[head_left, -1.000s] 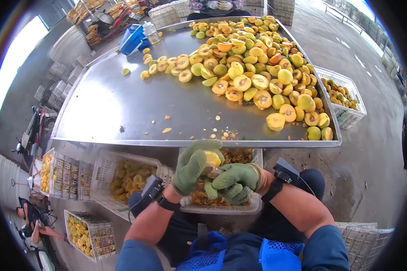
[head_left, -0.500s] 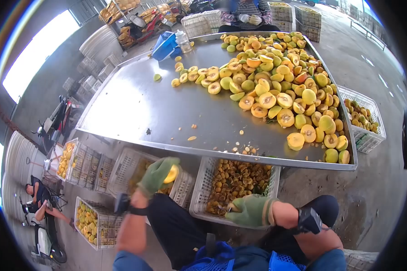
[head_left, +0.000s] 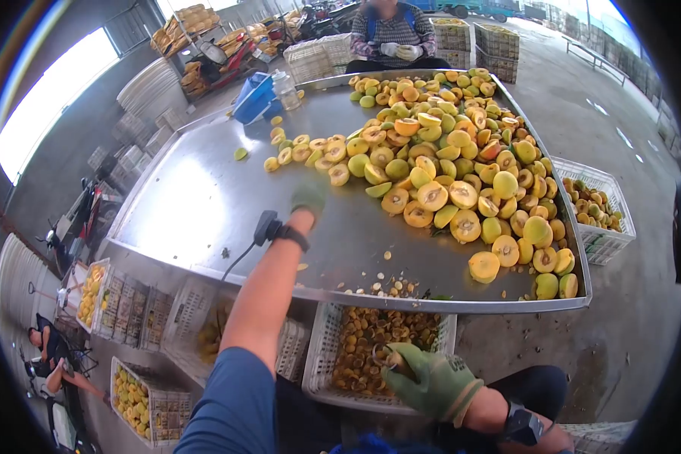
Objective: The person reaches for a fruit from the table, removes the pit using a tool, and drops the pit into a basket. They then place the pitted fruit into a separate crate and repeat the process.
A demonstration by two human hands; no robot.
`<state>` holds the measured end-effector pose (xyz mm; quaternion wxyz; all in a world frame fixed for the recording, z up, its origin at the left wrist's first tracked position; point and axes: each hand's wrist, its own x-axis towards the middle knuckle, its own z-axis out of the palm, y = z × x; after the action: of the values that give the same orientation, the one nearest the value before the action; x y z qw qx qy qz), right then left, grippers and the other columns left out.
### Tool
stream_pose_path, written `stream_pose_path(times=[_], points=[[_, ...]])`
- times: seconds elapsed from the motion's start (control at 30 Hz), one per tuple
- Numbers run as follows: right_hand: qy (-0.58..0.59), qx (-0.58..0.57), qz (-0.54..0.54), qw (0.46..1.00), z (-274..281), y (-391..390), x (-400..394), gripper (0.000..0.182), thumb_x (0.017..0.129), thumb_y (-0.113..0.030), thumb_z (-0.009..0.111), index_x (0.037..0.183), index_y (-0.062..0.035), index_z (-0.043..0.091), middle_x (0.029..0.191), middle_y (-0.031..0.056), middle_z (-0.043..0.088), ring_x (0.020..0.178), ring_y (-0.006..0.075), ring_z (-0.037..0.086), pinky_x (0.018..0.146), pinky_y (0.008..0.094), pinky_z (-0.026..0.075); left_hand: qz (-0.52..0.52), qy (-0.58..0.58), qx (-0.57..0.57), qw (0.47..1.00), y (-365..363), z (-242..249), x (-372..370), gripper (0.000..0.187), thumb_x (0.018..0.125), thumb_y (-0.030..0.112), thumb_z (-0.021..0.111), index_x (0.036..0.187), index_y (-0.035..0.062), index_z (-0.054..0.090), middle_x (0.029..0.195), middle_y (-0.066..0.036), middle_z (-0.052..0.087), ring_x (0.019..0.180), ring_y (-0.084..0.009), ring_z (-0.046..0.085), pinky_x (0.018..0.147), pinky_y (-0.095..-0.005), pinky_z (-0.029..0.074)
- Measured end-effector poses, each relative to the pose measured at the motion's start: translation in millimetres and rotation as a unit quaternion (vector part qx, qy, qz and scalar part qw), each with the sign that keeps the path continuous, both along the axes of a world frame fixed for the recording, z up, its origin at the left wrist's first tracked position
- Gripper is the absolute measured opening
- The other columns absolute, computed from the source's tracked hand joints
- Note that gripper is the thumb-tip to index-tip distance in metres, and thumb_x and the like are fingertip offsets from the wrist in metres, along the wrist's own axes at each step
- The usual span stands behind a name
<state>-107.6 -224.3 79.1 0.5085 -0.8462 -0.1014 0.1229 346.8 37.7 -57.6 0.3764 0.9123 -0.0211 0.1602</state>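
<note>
My left hand (head_left: 310,198), in a green glove and smeared by motion, reaches over the metal table (head_left: 204,200), just short of the nearest halved fruits (head_left: 339,174). These are yellow-green, peach-like halves, some with brown pits or hollows showing. My right hand (head_left: 431,382), also gloved in green, is closed around the handle of a small pitting tool (head_left: 377,354) with a curved metal loop at its tip. It hovers over the near edge of a white crate (head_left: 318,363) holding brown pits and scraps (head_left: 378,333).
A blue basket (head_left: 254,98) and a clear bottle (head_left: 285,91) stand at the table's far left. Fruit-filled crates (head_left: 598,246) (head_left: 170,416) flank the table. Opposite sits a person (head_left: 390,38) in gloves; another person (head_left: 49,352) sits at the left. Pit bits (head_left: 390,287) lie along the near edge.
My left hand, which held a yellow fruit half above a crate at the left, has swung up and forward over the table. My right hand stays low with the tool. The view has shifted slightly.
</note>
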Motion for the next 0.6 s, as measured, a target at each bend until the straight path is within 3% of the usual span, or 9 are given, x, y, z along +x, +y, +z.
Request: stream_pose_path(times=[0.07, 0.1, 0.17, 0.27, 0.3, 0.4, 0.43, 0.53, 0.6], points=[[0.006, -0.005, -0.018, 1.0, 2.5, -1.9, -1.4, 0.041, 0.096, -0.032, 0.063, 0.129, -0.008, 0.058, 0.099, 0.0174, 0.073, 0.092, 0.0403, 0.07, 0.082, 0.0466, 0.055, 0.025, 0.089, -0.047, 0.995, -23.3, -12.9, 45.6, 0.064, 0.089, 0.052, 0.068, 0.128, 0.0015, 0.064, 0.112, -0.017, 0.072, 0.087, -0.0302, 0.071, 0.08, -0.0408, 0.055], [0.036, -0.038, -0.002, 0.999, -6.4, -5.3, 0.5, 0.048, 0.096, -0.033, 0.064, 0.136, -0.0091, 0.055, 0.1, 0.0169, 0.072, 0.092, 0.0399, 0.07, 0.08, 0.0464, 0.055, 0.007, 0.1, -0.026, 0.995, -31.4, -20.6, 63.2, 0.065, 0.088, 0.052, 0.069, 0.128, 0.0016, 0.064, 0.114, -0.018, 0.072, 0.091, -0.0324, 0.071, 0.082, -0.0425, 0.055], [-0.067, -0.048, -0.001, 0.997, -16.8, -7.2, 6.3, 0.044, 0.092, -0.025, 0.069, 0.132, -0.0072, 0.058, 0.087, 0.0157, 0.07, 0.077, 0.0365, 0.07, 0.068, 0.0443, 0.056, 0.073, 0.074, 0.039, 0.994, -60.9, 1.2, 31.3, 0.065, 0.082, 0.053, 0.073, 0.124, 0.0027, 0.067, 0.114, -0.022, 0.073, 0.103, -0.0378, 0.071, 0.09, -0.0474, 0.053], [-0.017, -0.059, -0.002, 0.998, -4.5, -8.6, 18.0, 0.042, 0.094, -0.028, 0.066, 0.13, -0.0084, 0.058, 0.088, 0.0167, 0.071, 0.079, 0.0377, 0.071, 0.07, 0.0456, 0.056, 0.099, 0.08, 0.016, 0.992, -66.4, 4.3, 11.5, 0.068, 0.079, 0.054, 0.075, 0.123, 0.0026, 0.067, 0.114, -0.023, 0.073, 0.106, -0.041, 0.069, 0.09, -0.0476, 0.053], [0.032, -0.06, -0.006, 0.998, 1.9, -8.5, 22.2, 0.042, 0.096, -0.032, 0.064, 0.131, -0.0095, 0.057, 0.091, 0.0174, 0.072, 0.084, 0.0391, 0.071, 0.075, 0.0467, 0.055, 0.102, 0.126, -0.014, 0.987, -62.6, 10.4, 5.0, 0.063, 0.08, 0.046, 0.078, 0.124, 0.003, 0.066, 0.114, -0.019, 0.074, 0.105, -0.0354, 0.07, 0.089, -0.0442, 0.053], [-0.066, -0.034, -0.058, 0.995, -12.6, -6.2, 36.4, 0.035, 0.092, -0.022, 0.07, 0.121, -0.005, 0.063, 0.075, 0.0132, 0.067, 0.066, 0.034, 0.069, 0.06, 0.0424, 0.054, -0.002, 0.092, -0.087, 0.992, -39.1, -11.1, 16.7, 0.054, 0.081, 0.033, 0.079, 0.124, 0.0031, 0.064, 0.114, -0.016, 0.074, 0.1, -0.0311, 0.07, 0.086, -0.0411, 0.054], [-0.033, -0.018, -0.058, 0.998, -7.9, -6.3, 41.4, 0.035, 0.092, -0.022, 0.07, 0.121, -0.0044, 0.062, 0.076, 0.0142, 0.067, 0.068, 0.0346, 0.068, 0.062, 0.0416, 0.054, -0.029, 0.043, -0.096, 0.994, -37.0, -8.0, 8.8, 0.043, 0.082, 0.021, 0.079, 0.121, 0.0066, 0.065, 0.106, -0.011, 0.074, 0.095, -0.0243, 0.07, 0.078, -0.0389, 0.055], [-0.049, -0.043, -0.043, 0.997, -6.3, -5.0, 47.6, 0.037, 0.093, -0.024, 0.07, 0.124, -0.0039, 0.062, 0.076, 0.0145, 0.066, 0.067, 0.0291, 0.068, 0.062, 0.0416, 0.054, -0.054, 0.19, -0.289, 0.937, -37.6, 24.7, -26.6, 0.043, 0.082, 0.017, 0.078, 0.121, 0.0096, 0.062, 0.102, -0.007, 0.072, 0.089, -0.0203, 0.069, 0.07, -0.0363, 0.056], [-0.049, -0.007, -0.1, 0.994, -8.2, -6.2, 49.7, 0.035, 0.096, -0.026, 0.067, 0.122, -0.0043, 0.061, 0.08, 0.0142, 0.069, 0.071, 0.0275, 0.069, 0.067, 0.0392, 0.054, -0.127, 0.24, -0.338, 0.901, -36.9, 43.7, -58.1, 0.04, 0.087, 0.017, 0.072, 0.124, 0.0111, 0.059, 0.102, -0.005, 0.068, 0.079, -0.0153, 0.067, 0.065, -0.0309, 0.056]])
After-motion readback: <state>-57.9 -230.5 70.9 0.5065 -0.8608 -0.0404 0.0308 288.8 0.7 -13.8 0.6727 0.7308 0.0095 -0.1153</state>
